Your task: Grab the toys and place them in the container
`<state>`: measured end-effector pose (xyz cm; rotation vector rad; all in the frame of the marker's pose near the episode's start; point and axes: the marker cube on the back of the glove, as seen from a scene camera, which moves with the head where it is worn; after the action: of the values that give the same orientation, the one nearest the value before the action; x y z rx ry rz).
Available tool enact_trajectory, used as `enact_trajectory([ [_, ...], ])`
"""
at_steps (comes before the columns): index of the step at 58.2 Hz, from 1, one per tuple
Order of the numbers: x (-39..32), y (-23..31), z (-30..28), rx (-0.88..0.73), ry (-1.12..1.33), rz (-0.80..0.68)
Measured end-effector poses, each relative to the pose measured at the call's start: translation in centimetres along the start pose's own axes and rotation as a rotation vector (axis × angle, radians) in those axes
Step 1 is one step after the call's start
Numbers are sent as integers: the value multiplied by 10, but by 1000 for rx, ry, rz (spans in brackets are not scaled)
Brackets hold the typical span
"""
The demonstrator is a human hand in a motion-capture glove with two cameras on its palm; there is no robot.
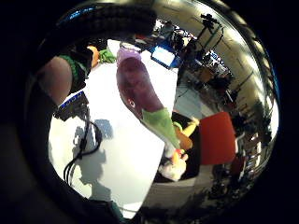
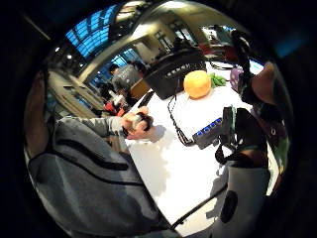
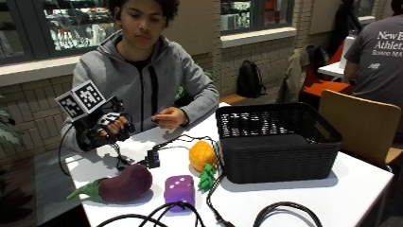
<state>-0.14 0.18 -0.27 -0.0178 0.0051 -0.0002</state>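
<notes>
Toys: a purple eggplant [image 3: 123, 185], a purple die [image 3: 179, 189] and a pineapple [image 3: 203, 157] lie on the white table [image 3: 302, 198], the eggplant and die side by side near the front edge.
Container: a black basket [image 3: 277, 142] stands just beside the pineapple.
Gloved right hand [image 3: 112, 126]: raised over the table's far corner, well apart from the toys; fingers seem loosely curled, holding nothing.
Bare hand [image 3: 169, 117]: rests near the table edge.

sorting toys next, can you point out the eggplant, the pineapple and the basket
eggplant toy [image 3: 125, 184]: outside view, on its purple body.
pineapple toy [image 3: 201, 156]: outside view, on its orange-yellow body.
black basket [image 3: 283, 156]: outside view, on its front wall.
</notes>
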Motion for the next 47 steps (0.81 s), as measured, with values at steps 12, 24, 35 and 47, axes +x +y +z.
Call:
enact_trajectory([
  [12, -20, 9, -24, -137, 95, 58],
  [24, -13, -13, -31, -247, 223, 251],
  [35, 47, -45, 3, -461, 139, 339],
  [47, 104, -65, 59, -607, 55, 482],
])
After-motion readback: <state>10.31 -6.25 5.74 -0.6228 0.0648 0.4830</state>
